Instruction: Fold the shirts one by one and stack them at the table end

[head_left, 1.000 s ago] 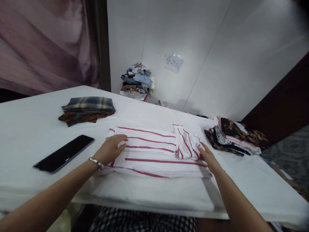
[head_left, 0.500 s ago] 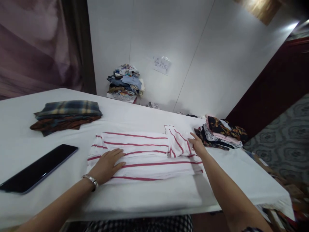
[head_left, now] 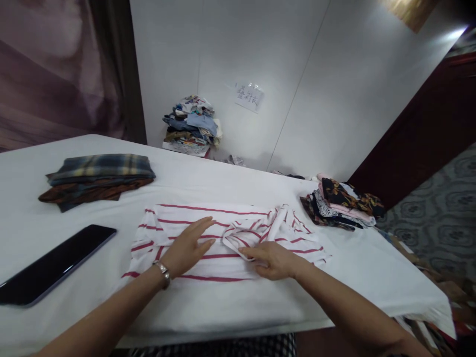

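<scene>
A white shirt with red stripes [head_left: 219, 214] lies in a long folded strip across the white table, its right part bunched and partly lifted. My left hand [head_left: 188, 248], with a silver bracelet at the wrist, is over the left half of the shirt, fingers apart and holding nothing. My right hand [head_left: 270, 259] pinches an edge of the bunched striped fabric near the middle of the strip.
A folded plaid and brown pile [head_left: 100, 176] lies at the left, with a black phone [head_left: 55, 263] before it. Another clothes pile [head_left: 342, 203] sits at the right. More stacked clothes [head_left: 193, 126] stand behind the far edge of the white table [head_left: 223, 317].
My right hand has moved left and toward me, pulling the striped flap over into a loose bunch. My left hand has shifted slightly right, and its fingers have lifted.
</scene>
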`<state>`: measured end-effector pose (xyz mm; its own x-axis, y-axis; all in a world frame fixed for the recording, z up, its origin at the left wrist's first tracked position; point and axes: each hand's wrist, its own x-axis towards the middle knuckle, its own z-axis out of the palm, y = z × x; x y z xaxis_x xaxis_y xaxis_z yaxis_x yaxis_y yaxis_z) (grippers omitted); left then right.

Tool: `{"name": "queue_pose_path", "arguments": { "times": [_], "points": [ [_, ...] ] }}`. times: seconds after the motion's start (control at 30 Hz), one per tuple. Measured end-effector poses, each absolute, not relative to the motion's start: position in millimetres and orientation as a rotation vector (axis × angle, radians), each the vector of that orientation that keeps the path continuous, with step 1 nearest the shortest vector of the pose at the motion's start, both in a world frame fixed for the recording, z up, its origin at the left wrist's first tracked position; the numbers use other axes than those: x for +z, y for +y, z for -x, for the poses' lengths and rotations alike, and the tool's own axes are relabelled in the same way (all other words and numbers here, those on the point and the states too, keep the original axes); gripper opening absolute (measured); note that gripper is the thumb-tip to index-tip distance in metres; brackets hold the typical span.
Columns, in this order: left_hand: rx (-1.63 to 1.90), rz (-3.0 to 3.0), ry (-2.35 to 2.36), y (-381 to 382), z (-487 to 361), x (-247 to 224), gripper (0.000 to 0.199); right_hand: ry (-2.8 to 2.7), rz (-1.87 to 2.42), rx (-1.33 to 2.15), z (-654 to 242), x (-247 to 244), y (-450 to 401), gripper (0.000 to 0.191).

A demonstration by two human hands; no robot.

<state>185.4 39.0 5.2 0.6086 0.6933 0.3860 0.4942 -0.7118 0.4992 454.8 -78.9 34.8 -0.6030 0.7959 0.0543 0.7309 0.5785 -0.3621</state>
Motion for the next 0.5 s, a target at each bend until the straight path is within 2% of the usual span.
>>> {"name": "queue_pose_path", "arguments": {
  "times": [0.13, 0.23, 0.37, 0.43, 0.5],
  "points": [
    [0.669, -2.793, 0.555, 36.6, -222.8, 9.8, 0.067, -2.281, 1.429, 0.524, -484.8, 27.8, -74.2, 0.059],
    [0.451, -2.937, 0.477, 42.2, -247.1, 7.7, 0.074, -2.024, 1.710, 0.370, -524.1, 30.5, -49.2, 0.056],
    [0.229, -3.020, 0.457, 55.4, -267.7, 4.4, 0.047, -2.050, 2.098, 0.004, -573.4, 28.5, -7.9, 0.056],
    [0.214, -3.019, 0.439, 59.2, -272.3, 9.1, 0.031, -2.096, 2.145, -0.024, -588.0, 23.6, 7.8, 0.056],
    [0.279, -2.996, 0.423, 58.3, -272.0, 21.6, 0.025, -2.134, 2.135, -0.010, -596.2, 18.9, 16.9, 0.051]
  ]
}}
